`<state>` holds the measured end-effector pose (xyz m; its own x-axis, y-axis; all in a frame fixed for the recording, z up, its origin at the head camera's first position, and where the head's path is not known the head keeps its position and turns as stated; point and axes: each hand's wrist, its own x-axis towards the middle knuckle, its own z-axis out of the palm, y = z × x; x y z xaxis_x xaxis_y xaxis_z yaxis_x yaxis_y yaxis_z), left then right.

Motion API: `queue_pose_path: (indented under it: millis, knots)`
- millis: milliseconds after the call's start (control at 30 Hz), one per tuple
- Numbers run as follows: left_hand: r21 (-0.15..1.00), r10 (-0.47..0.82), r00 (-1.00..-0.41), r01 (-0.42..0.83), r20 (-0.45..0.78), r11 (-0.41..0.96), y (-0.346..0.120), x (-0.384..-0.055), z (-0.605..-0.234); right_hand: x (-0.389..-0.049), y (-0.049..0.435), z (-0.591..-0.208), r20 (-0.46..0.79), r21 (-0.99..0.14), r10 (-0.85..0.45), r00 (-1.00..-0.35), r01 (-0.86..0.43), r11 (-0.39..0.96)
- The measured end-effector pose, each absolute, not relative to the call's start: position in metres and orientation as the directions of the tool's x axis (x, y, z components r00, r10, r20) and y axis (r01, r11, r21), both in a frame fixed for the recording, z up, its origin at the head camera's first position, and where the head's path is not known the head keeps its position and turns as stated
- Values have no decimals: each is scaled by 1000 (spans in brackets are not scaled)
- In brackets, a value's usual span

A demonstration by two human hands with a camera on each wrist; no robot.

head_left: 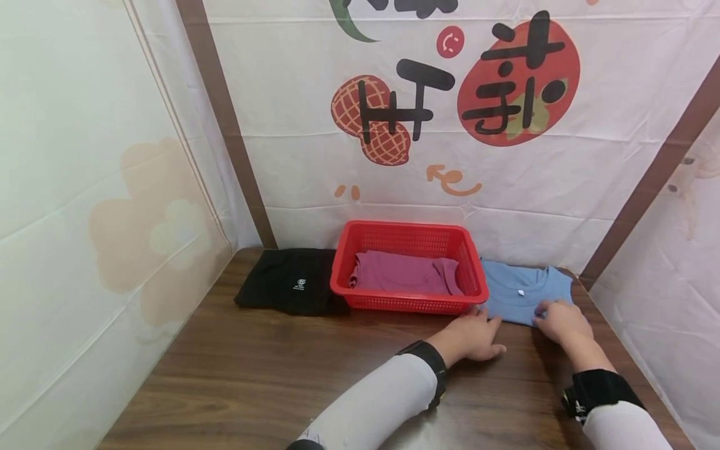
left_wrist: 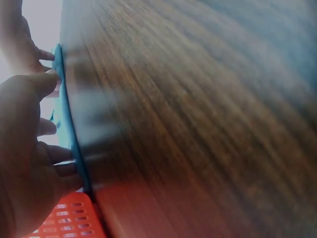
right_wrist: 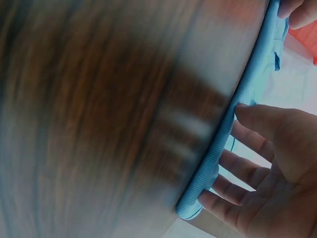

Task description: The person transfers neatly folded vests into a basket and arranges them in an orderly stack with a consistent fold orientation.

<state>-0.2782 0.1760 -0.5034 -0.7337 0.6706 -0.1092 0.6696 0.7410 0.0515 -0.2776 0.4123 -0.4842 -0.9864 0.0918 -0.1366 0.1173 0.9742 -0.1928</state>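
A folded blue T-shirt [head_left: 514,292] lies on the table to the right of the red basket. My right hand [head_left: 564,322] rests at its near right edge; in the right wrist view the thumb and spread fingers [right_wrist: 233,191] touch the rolled blue edge. Beside the basket's near right corner, my left hand [head_left: 471,335] reaches to the shirt's near left edge, its thumb held apart. The left wrist view shows the left fingertips [left_wrist: 67,168] at that edge, just above the basket wall. Neither hand visibly curls round the cloth.
Inside the red plastic basket [head_left: 416,304] lies a folded mauve garment [head_left: 402,273]. A folded black garment [head_left: 287,281] with a small white print sits left of it. Printed white cloth walls [head_left: 304,181] stand behind and at both sides of the brown wooden table [head_left: 253,375].
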Motion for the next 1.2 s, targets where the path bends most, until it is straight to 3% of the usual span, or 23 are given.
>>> queue_pose_path:
  millis: [533,767,1000,1200]
  knots:
    - [-146,761,-642,765,-90,628,166,-261,-498,-250,407,-482,-161,-167,121,-979,148,975]
    - [-136,806,-583,811,-101,569,164,-258,-490,-234,412,-478,-171,-161,75,-983,103,982]
    - [4,837,-527,846,-149,533,158,-261,-489,-223,413,-476,-230,-148,60,-971,95,984]
    - [39,887,-448,890,-109,454,144,-264,-492,-209,412,-476,-262,-128,67,-963,103,986]
